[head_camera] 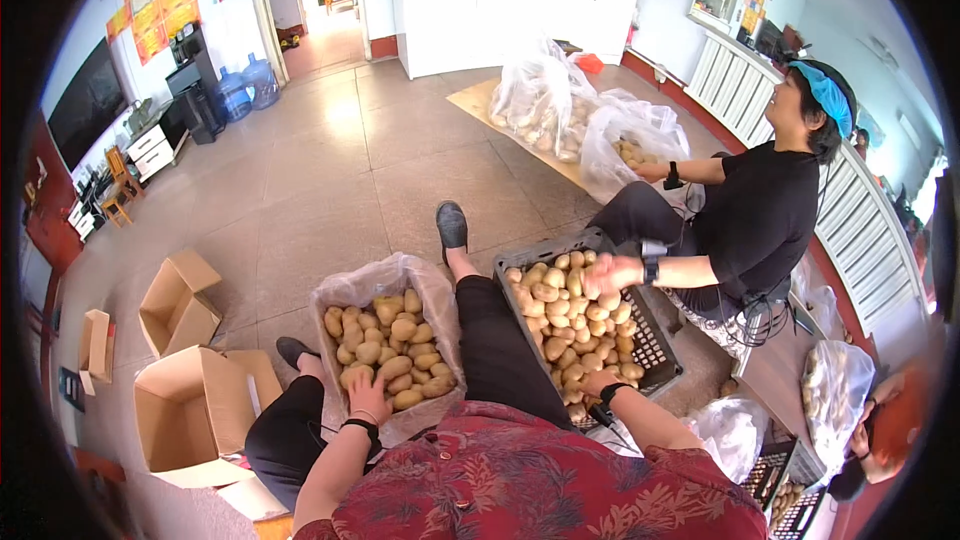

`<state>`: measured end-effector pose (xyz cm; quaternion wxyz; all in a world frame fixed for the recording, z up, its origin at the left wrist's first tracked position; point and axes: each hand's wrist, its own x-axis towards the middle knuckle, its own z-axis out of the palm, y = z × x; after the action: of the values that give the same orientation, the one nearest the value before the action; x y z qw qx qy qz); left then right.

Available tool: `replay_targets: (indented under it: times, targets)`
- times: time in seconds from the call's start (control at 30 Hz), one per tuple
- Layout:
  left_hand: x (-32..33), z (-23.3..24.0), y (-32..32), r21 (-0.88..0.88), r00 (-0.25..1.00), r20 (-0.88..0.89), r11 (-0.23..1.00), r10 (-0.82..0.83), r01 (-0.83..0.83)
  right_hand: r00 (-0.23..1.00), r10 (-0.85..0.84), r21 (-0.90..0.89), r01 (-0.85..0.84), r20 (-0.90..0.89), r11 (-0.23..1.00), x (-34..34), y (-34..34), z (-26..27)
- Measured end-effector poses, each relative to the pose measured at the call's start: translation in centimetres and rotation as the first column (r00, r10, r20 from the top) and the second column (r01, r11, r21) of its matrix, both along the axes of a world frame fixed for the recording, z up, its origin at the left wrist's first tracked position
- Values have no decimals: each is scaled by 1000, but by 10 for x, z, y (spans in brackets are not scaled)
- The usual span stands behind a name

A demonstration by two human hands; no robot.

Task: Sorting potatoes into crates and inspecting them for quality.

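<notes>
My left hand [367,397] lies at the near left corner of a box [335,289] lined with clear plastic, its fingers apart over the potatoes [386,337] that fill it. On my right, a black plastic crate [660,371] holds a heap of potatoes [574,322]. My right hand [598,382] reaches into the crate's near end and touches potatoes there; whether its fingers close on one is hidden. The box sits between my legs, and the crate stands beside my right leg.
A co-worker [772,217] sits to the right, one hand [611,274] over the crate, the other at an open plastic bag [637,120] of potatoes. Cardboard boxes [180,405] stand at left. Another person's arms [877,427] hold a bag [832,397] at lower right.
</notes>
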<state>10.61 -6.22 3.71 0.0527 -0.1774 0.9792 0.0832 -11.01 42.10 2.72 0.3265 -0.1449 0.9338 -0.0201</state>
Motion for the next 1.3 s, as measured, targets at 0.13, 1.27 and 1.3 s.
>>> replay_targets:
  times: [0.13, 1.27, 1.3]
  targets:
    - [-1, -1, 4, 140, 969, 223, 987, -108, 78, 994, -67, -6, 68, 85, 998, -1, -20, -15]
    - [2, 9, 4, 107, 918, 384, 992, -98, 62, 974, 177, 179, -202, 143, 963, -33, 22, -156]
    - [2, 8, 3, 94, 915, 389, 992, -110, 79, 948, 306, 149, -315, 83, 937, -30, 22, -151]
